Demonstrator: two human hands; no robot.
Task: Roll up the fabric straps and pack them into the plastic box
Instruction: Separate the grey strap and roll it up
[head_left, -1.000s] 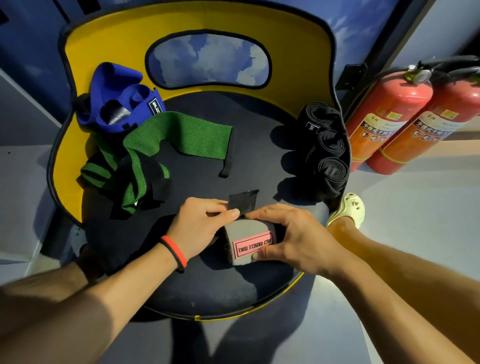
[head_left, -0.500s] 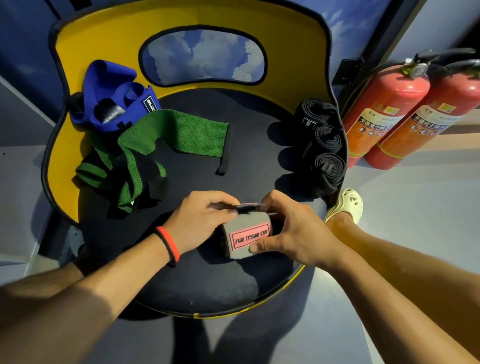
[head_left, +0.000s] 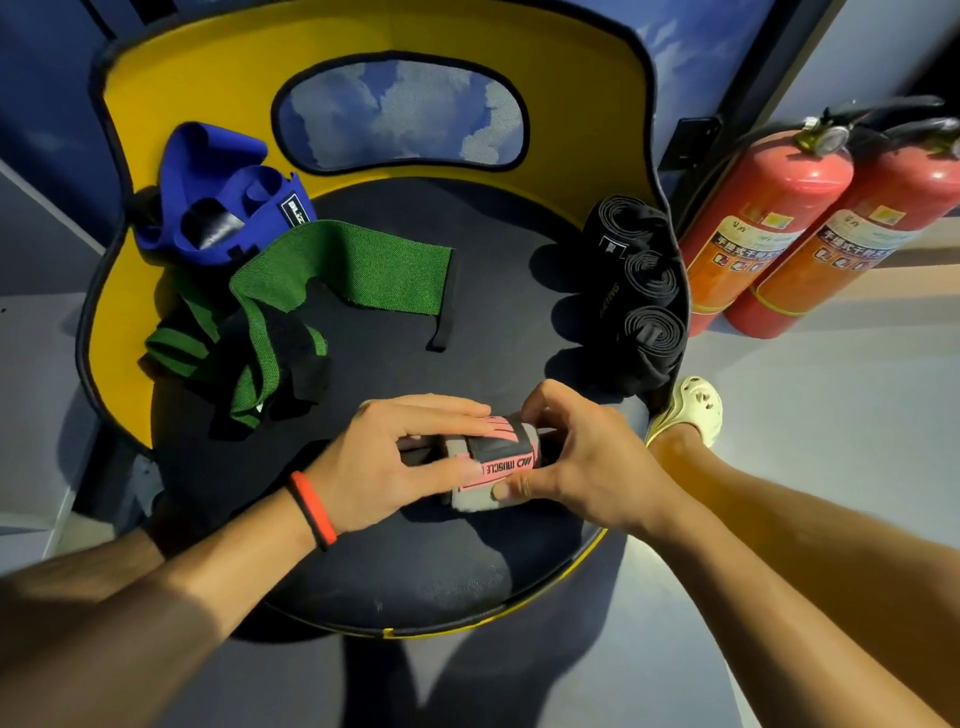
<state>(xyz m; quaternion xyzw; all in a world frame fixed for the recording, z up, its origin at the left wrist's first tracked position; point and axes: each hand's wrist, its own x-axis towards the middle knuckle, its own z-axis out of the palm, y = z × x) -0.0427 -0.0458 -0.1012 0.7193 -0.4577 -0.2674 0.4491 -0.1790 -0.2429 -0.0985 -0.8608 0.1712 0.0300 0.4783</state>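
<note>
Strap roll (head_left: 496, 462) lies clasped between left hand (head_left: 374, 462) and right hand (head_left: 587, 467) fingers (head_left: 447, 413).

Seemingly a gym — rolled lifting wraps (head_left: 652, 332) on a yellow-backed chair (head_left: 571, 104), two red fire extinguishers (head_left: 763, 223) beside it.

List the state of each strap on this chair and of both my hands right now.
grey and pink strap, rolled, black tab wrapped over it, on the seat.
left hand, pinches the roll's left end.
right hand, grips its right end, thumb on the pink label.
green strap, unrolled, lying loose.
blue wraps, loosely bunched, back left.
three black straps, rolled, lined along the right edge.
</note>
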